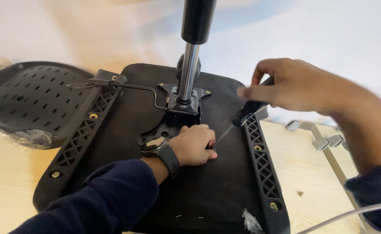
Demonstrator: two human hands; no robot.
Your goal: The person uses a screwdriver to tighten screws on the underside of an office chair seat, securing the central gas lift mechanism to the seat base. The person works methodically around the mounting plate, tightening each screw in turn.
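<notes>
Seat: one upturned black fabric chair seat base (199, 190) is laid at centre, two black lattice plastic side brackets (260, 167) bolted on.
Left hand (195, 145): curled, pressed on the seat at 6 o'clock of the one chrome gas cylinder (188, 71).
Right hand (299, 84): closed around one black-handled screwdriver (247, 113), at 3 o'clock.

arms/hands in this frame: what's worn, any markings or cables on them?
Both hands are bare, no gloves. The left hand has a dark navy long sleeve pushed back from the wrist, with a black smartwatch on a dark band. The right hand shows a bare forearm and a navy sleeve further up. No markings or cables on either.
</notes>
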